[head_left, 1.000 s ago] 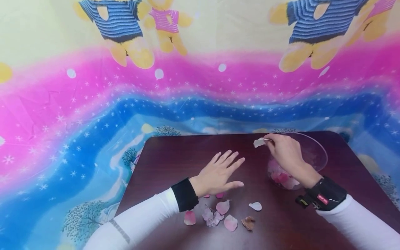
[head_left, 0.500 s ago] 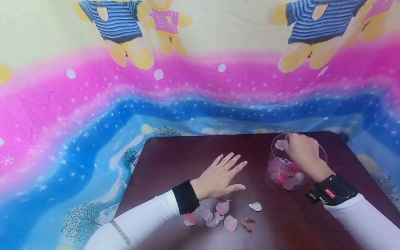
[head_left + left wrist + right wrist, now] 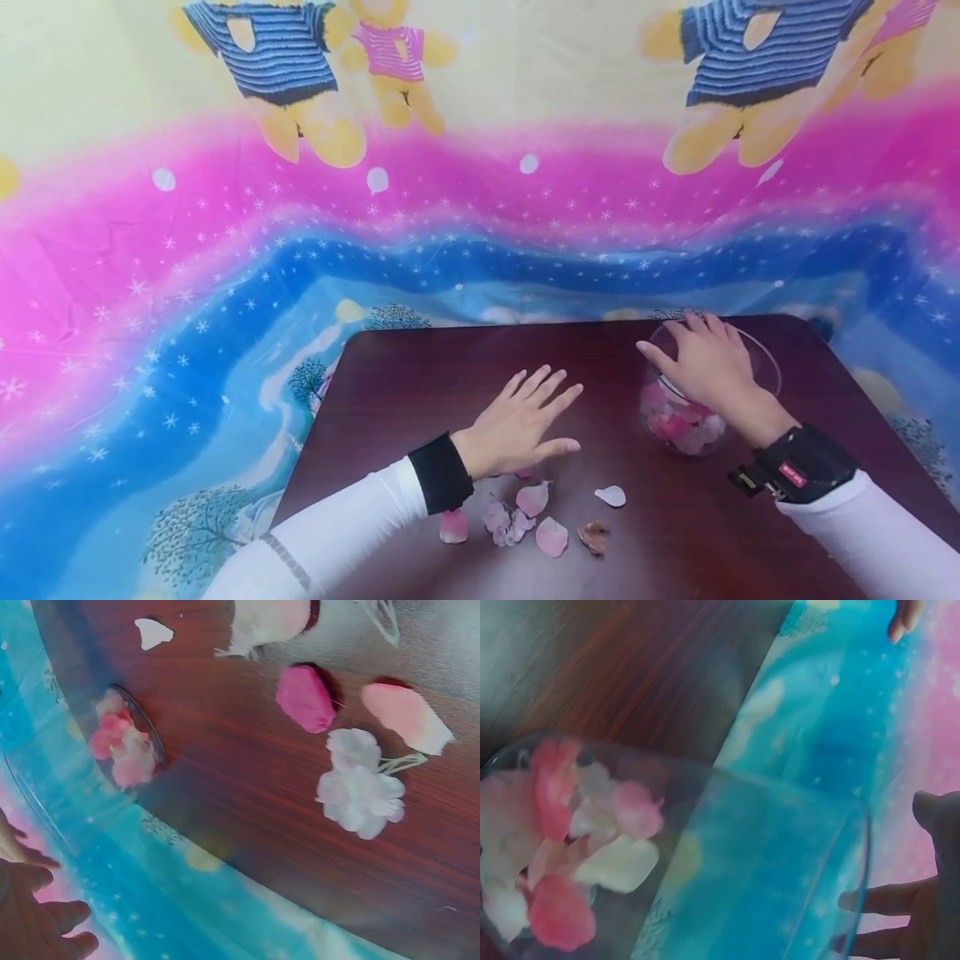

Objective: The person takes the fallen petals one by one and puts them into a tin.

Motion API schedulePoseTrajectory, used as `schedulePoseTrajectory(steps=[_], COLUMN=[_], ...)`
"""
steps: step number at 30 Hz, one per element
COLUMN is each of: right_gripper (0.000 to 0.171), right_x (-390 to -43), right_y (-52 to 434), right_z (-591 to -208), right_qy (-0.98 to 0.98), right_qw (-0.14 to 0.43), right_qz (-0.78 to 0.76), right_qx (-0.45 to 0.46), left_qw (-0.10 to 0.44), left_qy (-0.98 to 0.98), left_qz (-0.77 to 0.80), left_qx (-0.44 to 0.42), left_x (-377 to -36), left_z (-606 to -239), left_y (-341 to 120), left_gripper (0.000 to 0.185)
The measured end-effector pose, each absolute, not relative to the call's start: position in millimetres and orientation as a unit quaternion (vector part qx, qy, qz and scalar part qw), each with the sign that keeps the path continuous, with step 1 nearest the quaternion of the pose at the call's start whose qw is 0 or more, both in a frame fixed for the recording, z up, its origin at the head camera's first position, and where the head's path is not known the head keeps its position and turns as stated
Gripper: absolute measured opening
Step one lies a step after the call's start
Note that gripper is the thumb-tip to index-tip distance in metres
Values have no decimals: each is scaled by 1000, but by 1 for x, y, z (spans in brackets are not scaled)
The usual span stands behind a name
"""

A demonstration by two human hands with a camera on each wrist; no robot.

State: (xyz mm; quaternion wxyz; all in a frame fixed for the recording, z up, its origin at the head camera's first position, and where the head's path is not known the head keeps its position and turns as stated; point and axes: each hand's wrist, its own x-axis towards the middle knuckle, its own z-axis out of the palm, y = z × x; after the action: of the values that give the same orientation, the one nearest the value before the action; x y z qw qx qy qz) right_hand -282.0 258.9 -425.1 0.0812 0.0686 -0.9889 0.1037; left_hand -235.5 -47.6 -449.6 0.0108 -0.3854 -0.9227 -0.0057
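My right hand (image 3: 705, 362) hovers over the mouth of a clear glass jar (image 3: 647, 400), fingers spread and nothing between them. In the right wrist view its fingertips overlap the jar's rim. Pink and white petals (image 3: 619, 862) fill the bottom of the jar. My left hand (image 3: 517, 421), palm down with fingers fanned out, holds nothing above the table. Below it lie a pale pink petal (image 3: 533, 500), another pink petal (image 3: 552, 537), a darker pink petal (image 3: 453, 527) and pale lilac blossoms (image 3: 510, 525). A magenta petal (image 3: 306, 697) shows in the left wrist view.
A white petal (image 3: 611, 496) and a crumpled brown petal (image 3: 594, 537) lie right of the pink ones on the dark wooden table (image 3: 420, 367). Behind the table hangs a printed cloth (image 3: 480, 192). The jar stands near the table's far right side.
My right hand carried a white petal rightward to the jar's mouth and let go of it there; its fingers have since spread. My left hand has barely moved.
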Motion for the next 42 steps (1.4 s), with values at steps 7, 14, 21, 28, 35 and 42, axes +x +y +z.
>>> schedulePoseTrajectory(steps=[7,14,21,28,35,42], right_gripper=[79,74,75,77,78,78], right_x=[-268,-258,-256,-254,-250,-249], right_y=[231,200,169,144,128,119], right_z=[-420,-435,-454,-473,-492,-498], right_qy=[-978,-969,-966,-961,-959,-959], right_qw=[128,150,123,107,95,85], right_qz=[111,112,128,143,152,157], right_qx=[119,160,189,211,222,222], left_qw=[29,30,30,23,12,17], left_qy=[-934,-943,-948,-957,-960,-964], left_qz=[-11,-30,-39,-44,-53,-53], left_qx=[-355,-331,-314,-287,-276,-261], left_x=[-252,-258,-259,-259,-258,-256], left_z=[-455,-455,-456,-463,-473,-482], left_y=[-66,-87,-105,-123,-138,-151], left_gripper=[75,75,72,72,73,72])
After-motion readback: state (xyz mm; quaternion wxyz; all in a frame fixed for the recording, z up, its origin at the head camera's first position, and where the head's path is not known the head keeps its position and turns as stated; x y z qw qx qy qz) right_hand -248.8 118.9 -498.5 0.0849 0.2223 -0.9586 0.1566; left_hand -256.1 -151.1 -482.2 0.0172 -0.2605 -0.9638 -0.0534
